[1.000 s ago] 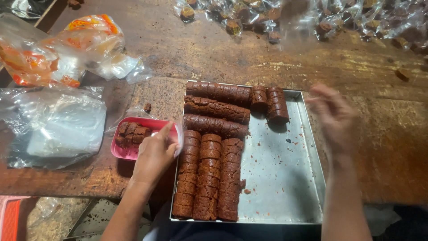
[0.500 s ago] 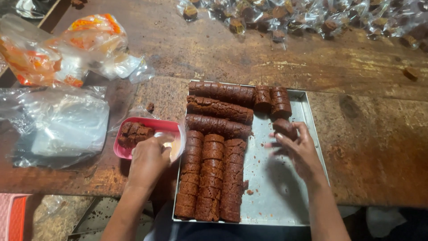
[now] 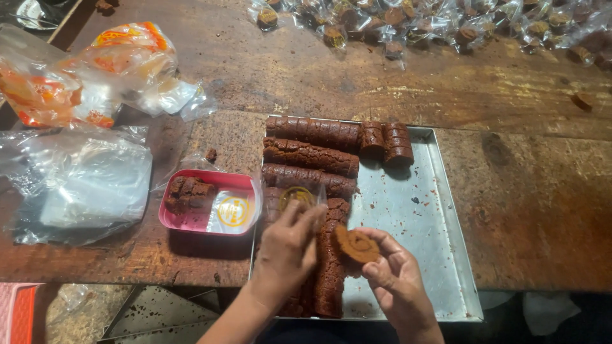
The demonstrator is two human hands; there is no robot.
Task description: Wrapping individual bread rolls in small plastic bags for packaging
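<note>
My right hand (image 3: pixel 395 274) holds a round brown slice (image 3: pixel 357 244) of the sweet, pinched between thumb and fingers over the metal tray (image 3: pixel 414 216). My left hand (image 3: pixel 287 245) holds a small clear plastic wrapper (image 3: pixel 299 196) with a round yellow label, right beside the slice. Under both hands lie several long brown sliced rolls (image 3: pixel 310 157) in the tray, some lengthwise and some across, with two short stubs (image 3: pixel 386 141) at the far end.
A pink plastic tub (image 3: pixel 207 202) with brown pieces and a labelled wrapper stands left of the tray. Clear bags (image 3: pixel 76 185) and orange-printed bags (image 3: pixel 95 70) lie at the left. Several wrapped slices (image 3: pixel 446 25) are piled along the table's far edge.
My right hand has picked a slice off the tray and brought it toward me. My left hand has lifted a wrapper from the pink tub over to the slice.
</note>
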